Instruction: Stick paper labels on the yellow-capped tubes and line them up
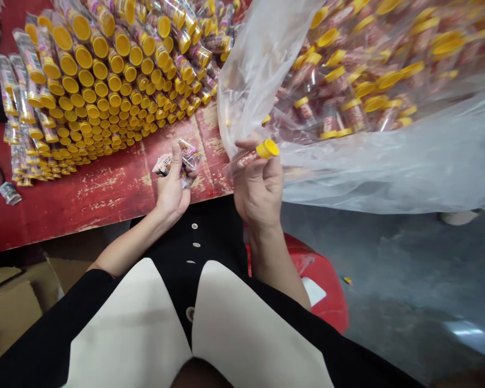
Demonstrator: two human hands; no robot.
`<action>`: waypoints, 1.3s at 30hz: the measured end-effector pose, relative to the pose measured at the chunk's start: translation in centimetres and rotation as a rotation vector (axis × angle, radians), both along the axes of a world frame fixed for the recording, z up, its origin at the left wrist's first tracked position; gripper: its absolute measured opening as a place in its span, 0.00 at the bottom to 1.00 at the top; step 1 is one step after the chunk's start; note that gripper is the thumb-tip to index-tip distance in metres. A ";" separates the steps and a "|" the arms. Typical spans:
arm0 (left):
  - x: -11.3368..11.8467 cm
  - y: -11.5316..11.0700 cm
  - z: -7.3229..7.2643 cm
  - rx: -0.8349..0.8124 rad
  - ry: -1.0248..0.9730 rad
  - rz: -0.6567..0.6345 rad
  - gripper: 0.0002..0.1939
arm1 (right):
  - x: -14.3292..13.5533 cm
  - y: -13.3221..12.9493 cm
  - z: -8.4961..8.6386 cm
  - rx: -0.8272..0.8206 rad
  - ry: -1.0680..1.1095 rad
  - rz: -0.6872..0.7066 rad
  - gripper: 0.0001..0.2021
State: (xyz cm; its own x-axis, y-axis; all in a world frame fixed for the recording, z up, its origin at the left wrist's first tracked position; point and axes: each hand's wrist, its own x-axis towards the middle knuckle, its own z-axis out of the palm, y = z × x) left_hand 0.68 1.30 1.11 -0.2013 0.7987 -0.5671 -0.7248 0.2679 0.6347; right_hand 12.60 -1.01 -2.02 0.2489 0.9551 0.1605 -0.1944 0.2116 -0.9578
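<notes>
Small printed plastic wrappers [189, 153] are gripped in my left hand [173, 186], with the thumb across them, above the red table. My right hand [261, 188] is closed around a clear tube with a yellow cap [268, 149] and red print; the cap points right and the tube lies tilted across my fingers. Just beyond my right hand lies the edge of a large clear plastic bag [250, 70] holding several similar tubes [329, 118]. My hands are apart from each other.
A large stack of yellow-capped tubes [101, 89] covers the back left of the worn red table [105, 188]. One loose piece [9, 193] lies at the far left. Cardboard boxes [12, 307] stand below the table's left side. A red stool [327, 291] is at the right below.
</notes>
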 end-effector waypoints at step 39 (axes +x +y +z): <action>1.0 -3.3 0.2 0.182 0.080 -0.248 0.30 | -1.1 -2.1 -0.2 0.176 -0.467 -0.284 0.13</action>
